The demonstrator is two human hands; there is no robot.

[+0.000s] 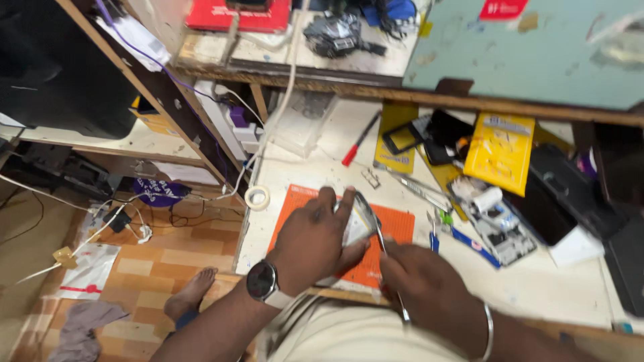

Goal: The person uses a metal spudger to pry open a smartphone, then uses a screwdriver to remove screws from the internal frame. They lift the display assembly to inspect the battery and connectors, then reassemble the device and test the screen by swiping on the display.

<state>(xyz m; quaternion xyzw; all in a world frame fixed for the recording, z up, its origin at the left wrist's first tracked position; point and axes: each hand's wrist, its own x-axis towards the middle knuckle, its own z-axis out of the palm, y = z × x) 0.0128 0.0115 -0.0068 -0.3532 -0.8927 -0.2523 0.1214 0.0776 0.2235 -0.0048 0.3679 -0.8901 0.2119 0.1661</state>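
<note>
My left hand [315,238], with a watch on the wrist, grips a small silvery phone part [357,224] over an orange cutting mat [396,228]. My right hand [429,288], wearing a metal bangle, holds thin metal tweezers [377,231] whose tip touches the top edge of that part. Both hands hover just above the mat at the near edge of a white workbench [537,281]. The image is blurred, so the part's details are unclear.
A tape roll [257,197] lies left of the mat. A red-handled screwdriver [360,140], yellow packets [500,151], dark phones [443,137], a black case [567,194] and small tools crowd the bench's right side. Cables and a bare foot [191,295] are on the floor to the left.
</note>
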